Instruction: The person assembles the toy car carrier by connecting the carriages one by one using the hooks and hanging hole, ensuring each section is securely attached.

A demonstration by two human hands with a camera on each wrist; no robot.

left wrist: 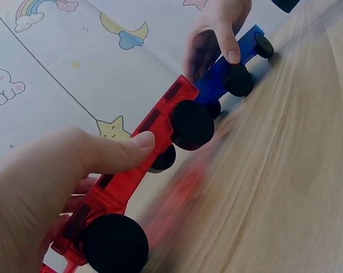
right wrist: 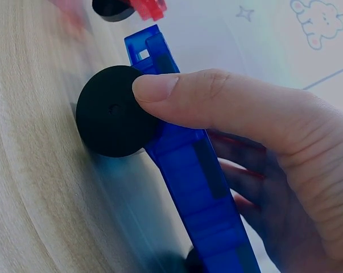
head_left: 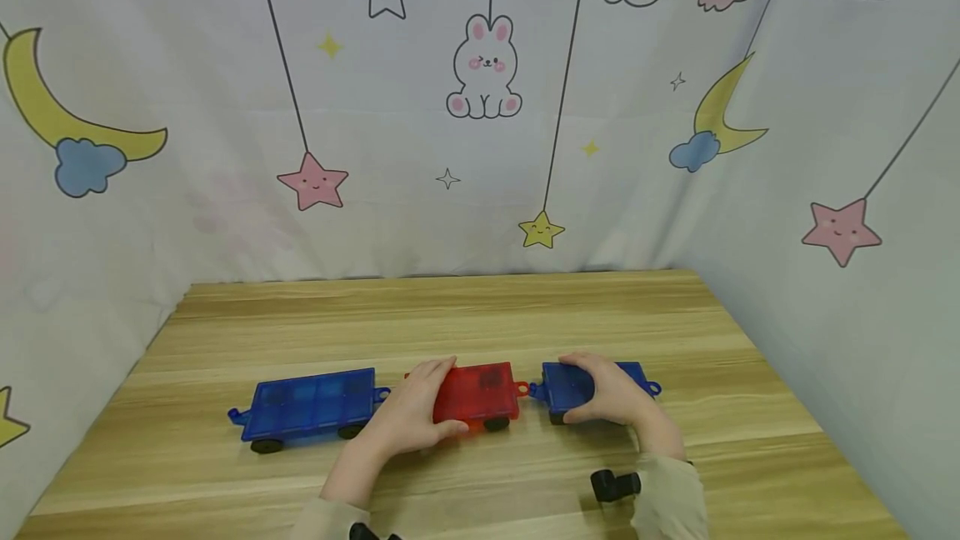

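Note:
Three translucent magnetic-tile toy train cars with black wheels stand in a row. My left hand grips the middle red train car, its thumb along the near side and the other fingers over the far side. On the right, my right hand holds a short blue train car, thumb by its front wheel. The red car's ring lies close beside the short car's blue hook. Left of my left hand is a longer blue train car, its ring partly near the wrist.
The cars are on a wood-grain table. A white cloth printed with stars, moons and bunnies hangs behind it and along both sides. A black wrist-camera piece sticks out by the right sleeve.

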